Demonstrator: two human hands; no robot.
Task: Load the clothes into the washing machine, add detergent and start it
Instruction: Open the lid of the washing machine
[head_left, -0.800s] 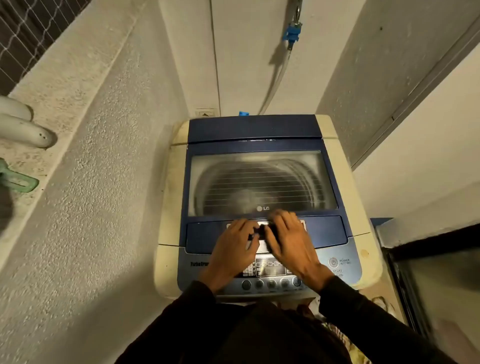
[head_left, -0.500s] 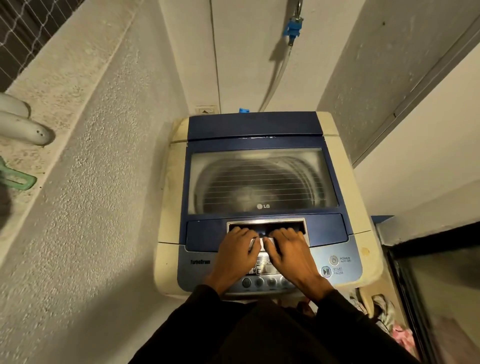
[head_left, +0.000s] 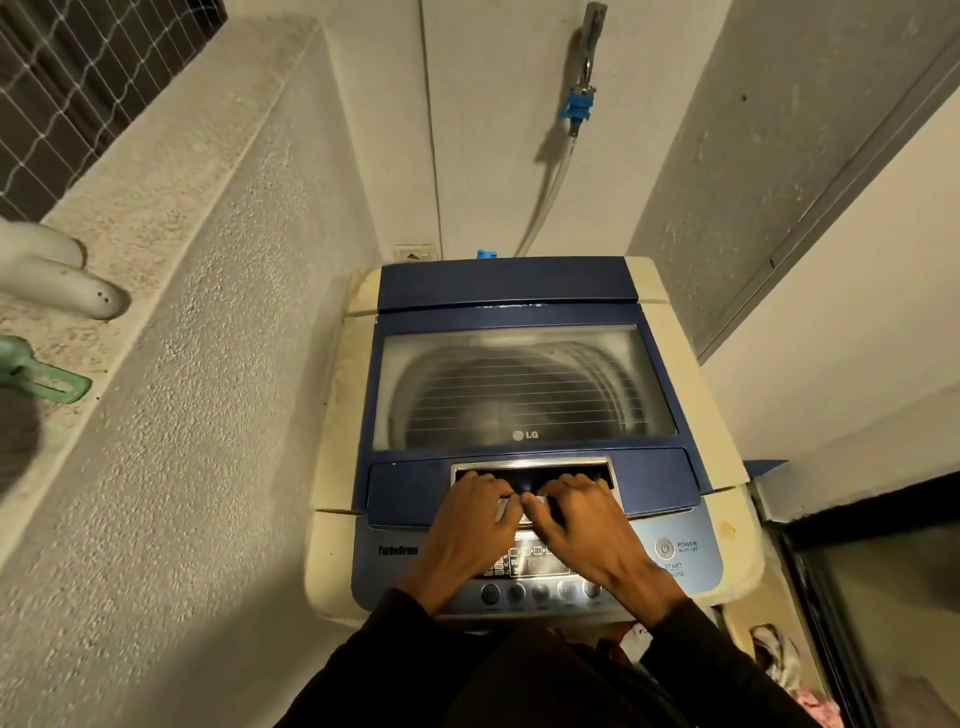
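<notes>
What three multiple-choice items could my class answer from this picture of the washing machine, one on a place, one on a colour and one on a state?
1. Where are both hands?
A. at the lid's handle recess
B. on the wall tap
C. on the left ledge

2. What colour is the connector on the tap?
A. red
B. blue
C. yellow

3. How is the lid?
A. lifted upright
B. taken off
C. lying closed

Answers:
1 A: the left hand and right hand have their fingers at the handle recess of the lid.
2 B: the connector below the tap is blue.
3 C: the lid lies flat on the washing machine, the drum showing through its window.
</notes>
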